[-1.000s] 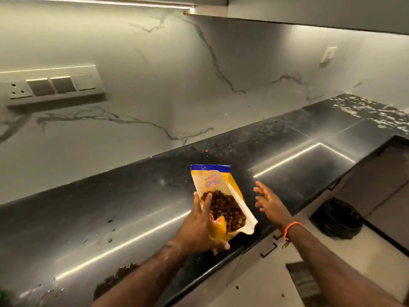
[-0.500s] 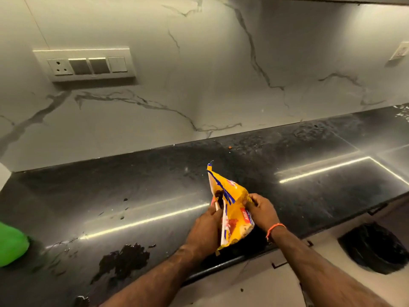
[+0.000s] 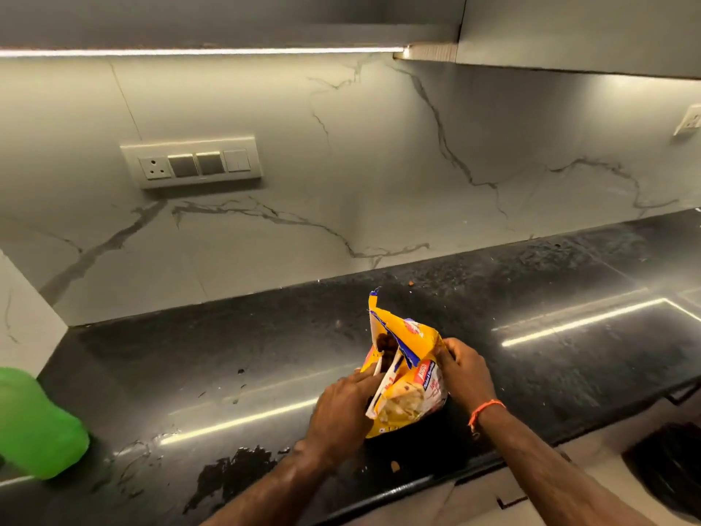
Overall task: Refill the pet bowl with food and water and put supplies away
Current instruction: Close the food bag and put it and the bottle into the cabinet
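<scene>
A yellow pet food bag point(image 3: 407, 377) with blue trim stands on the black countertop point(image 3: 531, 366) near its front edge. Its torn top is partly folded and brown kibble shows in the gap. My left hand point(image 3: 341, 408) grips the bag's left side, fingers on the white inner flap. My right hand point(image 3: 464, 370), with an orange thread on the wrist, grips the bag's right side. A loose kibble piece point(image 3: 395, 466) lies on the counter in front of the bag. No pet bowl is in view.
A green plastic container point(image 3: 36, 423) stands at the counter's far left. A wet patch point(image 3: 235, 472) spreads near the front edge. A switch panel point(image 3: 191, 163) sits on the marble backsplash. A dark round object point(image 3: 667, 465) lies on the floor at lower right.
My right hand came in and took the bag's right side. The wide-open bag mouth has been pressed narrower and the bag stood upright. The view swung left, bringing the green container in.
</scene>
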Demonstrator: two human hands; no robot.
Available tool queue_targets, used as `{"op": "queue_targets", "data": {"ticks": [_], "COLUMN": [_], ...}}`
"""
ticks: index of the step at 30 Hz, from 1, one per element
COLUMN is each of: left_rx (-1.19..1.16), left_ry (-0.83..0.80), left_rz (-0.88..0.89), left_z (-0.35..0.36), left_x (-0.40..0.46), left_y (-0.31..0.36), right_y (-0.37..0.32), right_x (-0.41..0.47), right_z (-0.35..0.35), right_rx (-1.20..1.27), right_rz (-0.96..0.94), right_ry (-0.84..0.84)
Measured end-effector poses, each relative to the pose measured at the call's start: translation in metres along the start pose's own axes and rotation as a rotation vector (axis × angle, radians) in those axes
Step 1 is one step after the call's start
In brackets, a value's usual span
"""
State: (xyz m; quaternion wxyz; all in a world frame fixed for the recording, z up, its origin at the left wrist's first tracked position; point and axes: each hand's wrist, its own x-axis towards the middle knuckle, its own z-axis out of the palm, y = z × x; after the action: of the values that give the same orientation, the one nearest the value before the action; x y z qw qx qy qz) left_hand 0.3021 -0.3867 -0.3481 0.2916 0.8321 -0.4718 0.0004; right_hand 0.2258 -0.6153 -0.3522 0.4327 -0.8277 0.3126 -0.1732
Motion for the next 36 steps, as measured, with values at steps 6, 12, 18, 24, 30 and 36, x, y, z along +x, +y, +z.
{"op": "queue_targets", "data": {"ticks": [6, 12, 18, 24, 30, 36], "left_rx": [-0.022, -0.036, 0.016, 0.061, -0.023, -0.121], "left_ry": [0.252, 0.398, 0.582, 0.628, 0.593, 0.544], "left_rz": [0.117, 0.269, 0.301, 0.374, 0.388, 0.305], "left_z": [-0.097, -0.225, -0.345, -0.449, -0.501, -0.524], "left_x": [0.021, 0.046, 0.078, 0.108, 0.157, 0.221], "left_y": [0.002, 0.020, 0.043, 0.080, 0.094, 0.081], "right_y": [-0.095, -0.220, -0.335, -0.437, -0.506, -0.542], "right_x": [0.018, 0.024, 0.021, 0.035, 0.061, 0.119], "right_z": [-0.012, -0.043, -0.089, -0.140, -0.169, -0.177], "right_rx": [0.087, 0.146, 0.301, 0.356, 0.285, 0.188], "right_rz": [-0.189, -0.377, -0.556, -0.627, -0.569, -0.558], "right_ry": [0.068, 0.244, 0.334, 0.439, 0.463, 0.487]}}
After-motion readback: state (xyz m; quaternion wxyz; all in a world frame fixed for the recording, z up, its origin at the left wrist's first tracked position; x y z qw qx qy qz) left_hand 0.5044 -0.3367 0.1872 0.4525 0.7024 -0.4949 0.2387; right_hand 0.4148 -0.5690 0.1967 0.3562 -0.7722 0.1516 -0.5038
